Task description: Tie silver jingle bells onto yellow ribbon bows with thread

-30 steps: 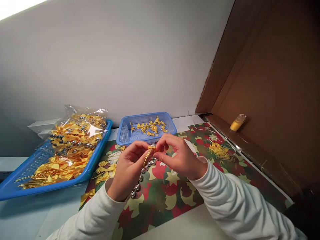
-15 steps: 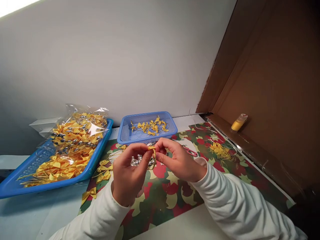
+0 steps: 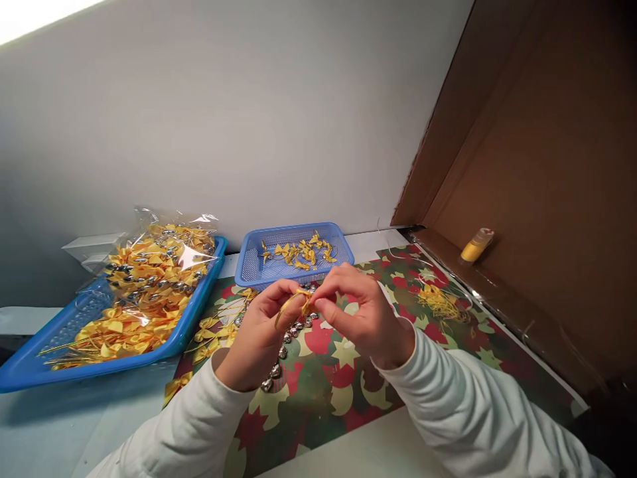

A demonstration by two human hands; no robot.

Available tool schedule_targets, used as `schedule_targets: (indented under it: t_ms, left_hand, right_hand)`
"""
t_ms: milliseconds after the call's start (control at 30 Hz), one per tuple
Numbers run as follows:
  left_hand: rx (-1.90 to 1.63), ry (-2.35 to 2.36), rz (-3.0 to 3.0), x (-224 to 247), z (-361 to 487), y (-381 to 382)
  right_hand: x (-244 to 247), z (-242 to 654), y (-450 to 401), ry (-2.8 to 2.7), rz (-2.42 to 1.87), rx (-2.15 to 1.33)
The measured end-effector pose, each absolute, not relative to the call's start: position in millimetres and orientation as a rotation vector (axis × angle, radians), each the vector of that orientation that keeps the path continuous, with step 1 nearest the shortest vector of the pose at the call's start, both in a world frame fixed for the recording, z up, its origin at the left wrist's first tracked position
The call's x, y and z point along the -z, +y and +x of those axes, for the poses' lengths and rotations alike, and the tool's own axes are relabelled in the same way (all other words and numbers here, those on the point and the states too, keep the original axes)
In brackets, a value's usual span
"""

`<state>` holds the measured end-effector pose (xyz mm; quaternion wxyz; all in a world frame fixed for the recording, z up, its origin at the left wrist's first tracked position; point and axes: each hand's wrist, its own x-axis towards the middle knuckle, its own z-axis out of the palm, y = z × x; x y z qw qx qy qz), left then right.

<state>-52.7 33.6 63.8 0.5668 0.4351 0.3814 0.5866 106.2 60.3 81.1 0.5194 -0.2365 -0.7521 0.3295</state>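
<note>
Between my two hands is a small yellow ribbon bow (image 3: 305,300) with a thin gold loop. My left hand (image 3: 266,326) pinches it from the left, thumb and forefinger together, the loop lying over the fingers. My right hand (image 3: 359,312) pinches its right side with the fingertips. Silver bells (image 3: 283,352) lie in a curved row on the patterned sheet, partly under my left hand. More yellow bows (image 3: 208,335) with gold cords rest left of my hands.
A blue basket (image 3: 199,312) at the left holds bagged and loose bows. A smaller blue basket (image 3: 242,262) with bows stands behind my hands. Yellow cords (image 3: 440,302) lie at the right. A yellow spool (image 3: 476,245) sits by the brown cardboard (image 3: 537,199).
The gold loop has swung from hanging between my hands to over my left fingers. My left hand has tilted, my right hand has risen slightly, and more of the bell row shows.
</note>
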Motion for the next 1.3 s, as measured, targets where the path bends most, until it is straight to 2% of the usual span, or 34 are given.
schedule_targets:
  t_ms: [100,367,733,1300]
  left_hand:
    - [-1.287,0.868,0.9,-64,-51,35]
    - [-1.225,0.848,0.872,-61,-50,33]
    - [-1.428,0.926,0.971,-60,-51,33]
    - [-1.615,1.115,1.128,-59,-42,26]
  right_hand:
    - [-82,109,65,-1.842,-0.581,-0.636]
    - [-82,110,68,-1.909,-0.621,-0.552]
    - [-75,101,60,-1.84,-0.692,-0.486]
    - [-66,97,57,-1.784,-0.673,-0.761]
